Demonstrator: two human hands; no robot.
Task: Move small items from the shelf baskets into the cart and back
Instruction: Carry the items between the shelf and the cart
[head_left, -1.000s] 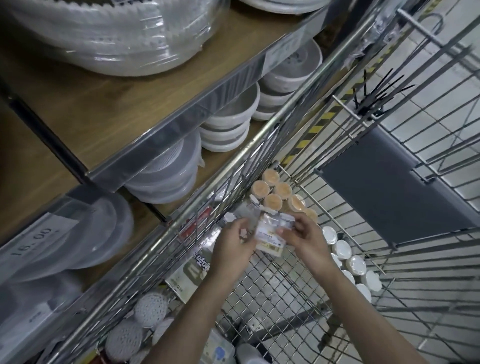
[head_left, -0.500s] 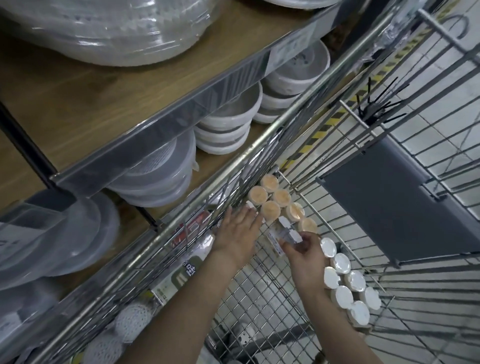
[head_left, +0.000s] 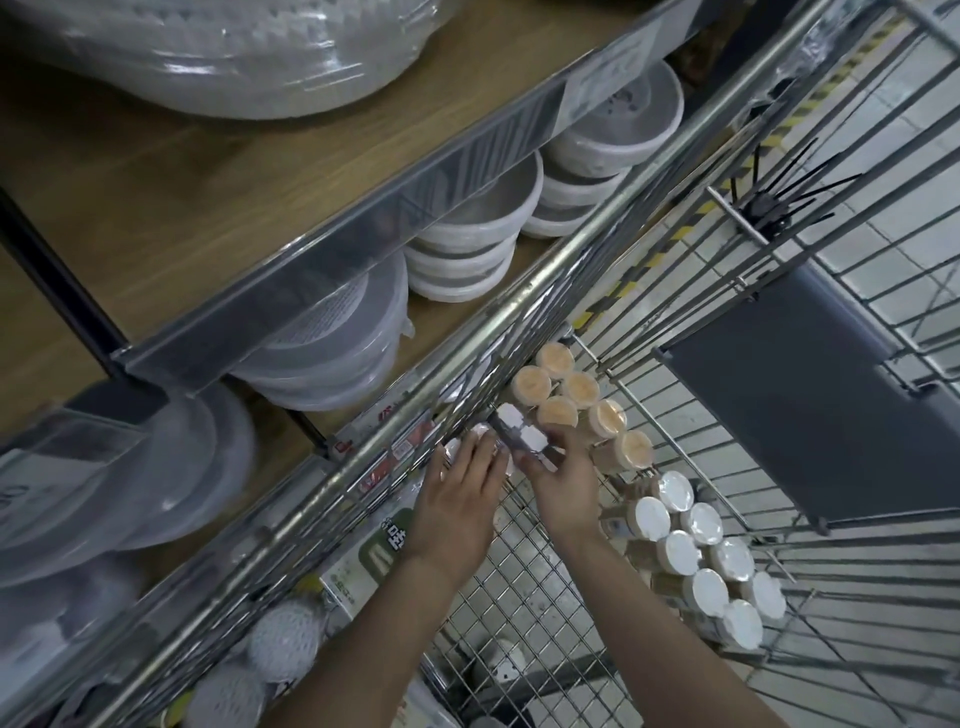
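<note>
Both hands are working inside the wire cart (head_left: 545, 582): the right hand (head_left: 563, 480) is pinching a small clear packet (head_left: 522, 439), while the left hand (head_left: 460, 496), fingers straight, is steadying packets against the cart's side, probably tidying them.

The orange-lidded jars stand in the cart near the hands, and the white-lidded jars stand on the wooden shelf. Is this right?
Not quite. The head view shows the white-lidded jars inside the cart too, to the right of the right hand. The orange-lidded jars are in the cart near the hands, as you said.

Both hands (head_left: 460, 499) (head_left: 563, 480) hold small packets (head_left: 519, 441), apparently, inside the wire cart (head_left: 524, 571).
</note>
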